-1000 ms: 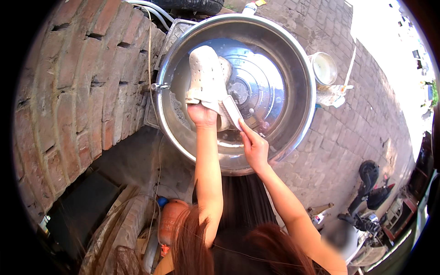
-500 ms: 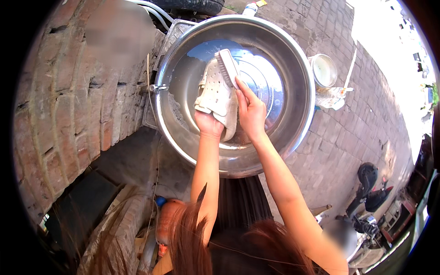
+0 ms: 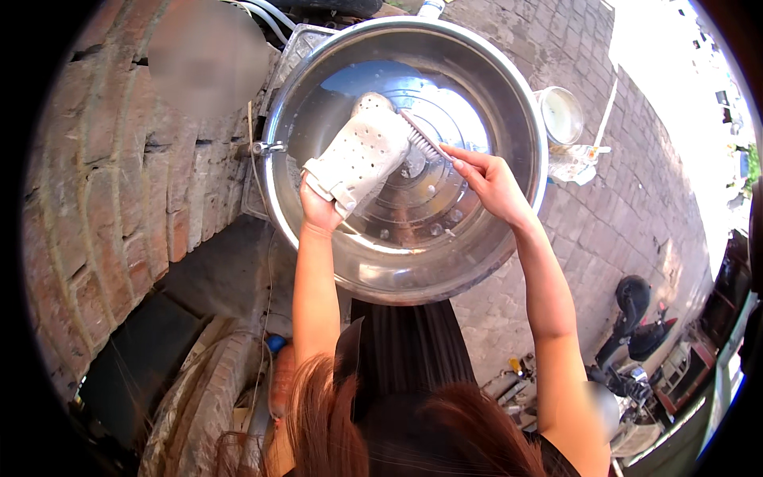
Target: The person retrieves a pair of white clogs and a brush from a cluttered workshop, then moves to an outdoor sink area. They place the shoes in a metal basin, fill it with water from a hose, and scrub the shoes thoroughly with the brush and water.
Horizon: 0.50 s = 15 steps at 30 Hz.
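Note:
A white clog with small holes [image 3: 368, 147] is held over the wide steel basin [image 3: 520, 103]. My left hand [image 3: 319, 208] is closed on it at the strap end, the fingers partly hidden inside the shoe. In my right hand [image 3: 491, 181] is the handle of a scrubbing brush [image 3: 425, 137], pinched between thumb and fingers. The brush's bristles face the clog's side near the toe and seem to touch it. Shallow water with bubbles lies at the basin's bottom.
A brick wall [image 3: 119, 159] rises close on the left. Right of the basin stand a white bucket [image 3: 561, 116] and a plastic packet [image 3: 574, 167] on the paving. A metal tap fitting [image 3: 270, 148] crosses the basin's left rim. A motorbike [image 3: 636, 342] is at the lower right.
My left hand has moved left and turned the clog, toe pointing up and right. The brush has gone from the clog's top to its right side, with my right hand further right.

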Motion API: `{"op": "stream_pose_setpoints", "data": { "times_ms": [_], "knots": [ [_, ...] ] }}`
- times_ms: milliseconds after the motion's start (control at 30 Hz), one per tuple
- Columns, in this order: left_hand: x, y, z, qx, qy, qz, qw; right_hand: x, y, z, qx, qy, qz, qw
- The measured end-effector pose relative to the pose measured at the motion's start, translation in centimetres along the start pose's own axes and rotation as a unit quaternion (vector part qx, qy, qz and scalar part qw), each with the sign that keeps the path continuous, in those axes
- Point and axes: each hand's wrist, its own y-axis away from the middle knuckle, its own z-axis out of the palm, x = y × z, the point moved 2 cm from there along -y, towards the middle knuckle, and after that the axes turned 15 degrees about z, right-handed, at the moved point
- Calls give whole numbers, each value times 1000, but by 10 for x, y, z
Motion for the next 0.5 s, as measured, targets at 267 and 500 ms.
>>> {"op": "stream_pose_setpoints", "data": {
  "times_ms": [267, 500],
  "knots": [
    [-10, 3, -12, -13, -156, -38, 987, 4, -44, -4, -50, 130, 39, 989],
    [5, -2, -25, 10, -182, -11, 983, 16, 4, -13, -49, 79, 72, 993]
  ]
}}
